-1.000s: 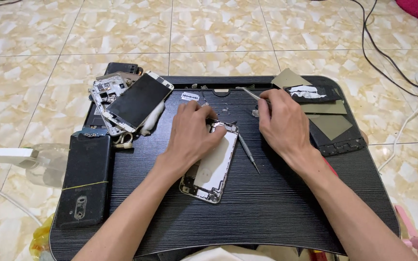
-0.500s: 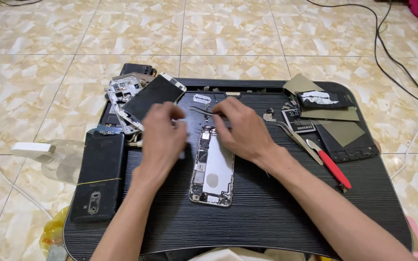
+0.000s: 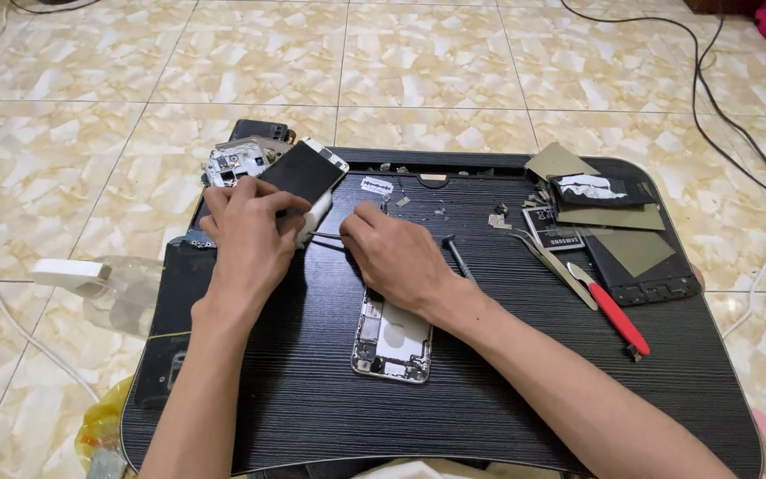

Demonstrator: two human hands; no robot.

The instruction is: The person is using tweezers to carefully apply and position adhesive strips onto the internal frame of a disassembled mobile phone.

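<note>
Head view: both hands are pinching thin tweezers (image 3: pixel 325 238) mid-frame — left hand (image 3: pixel 246 238), right hand (image 3: pixel 396 257) — above the opened phone (image 3: pixel 392 337); steadying wrists on the bench (image 3: pixel 525 390) is helping.

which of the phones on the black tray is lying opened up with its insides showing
The silver phone in the middle of the tray, just under the right hand. The others, like the dark-screened one at the upper left, lie closed.

Upper part of the opened phone (image 3: pixel 392 341) is hidden beneath the right hand (image 3: pixel 396 257). Small loose parts (image 3: pixel 498 219) on the surface (image 3: pixel 507 372) are too small to identify. Both forearms are cut off by the lower edge.
</note>
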